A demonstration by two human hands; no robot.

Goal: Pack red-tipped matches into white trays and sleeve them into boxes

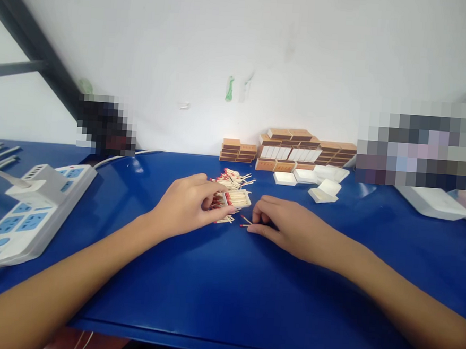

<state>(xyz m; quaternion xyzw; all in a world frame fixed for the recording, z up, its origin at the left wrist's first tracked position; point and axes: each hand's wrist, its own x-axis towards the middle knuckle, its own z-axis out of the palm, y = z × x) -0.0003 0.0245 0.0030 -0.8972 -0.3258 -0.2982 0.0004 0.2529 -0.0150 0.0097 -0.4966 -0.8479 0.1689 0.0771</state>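
My left hand (193,203) grips a small white matchbox tray (248,202) between thumb and fingers. Red-tipped matches (237,198) lie side by side inside that tray. Just right of it, my right hand (275,220) pinches two matches (245,222), their red heads pointing left. Behind and beneath the left hand spreads a loose pile of matches (233,177), partly hidden by the fingers. A few more matches (225,219) lie on the blue table below the tray.
Brown matchboxes (286,151) are stacked against the wall, with a smaller stack (238,151) to their left. White empty trays (307,176) lie in front. At left sits a power strip (34,214) with a plugged-in adapter. The blue table (216,295) ends at a front edge.
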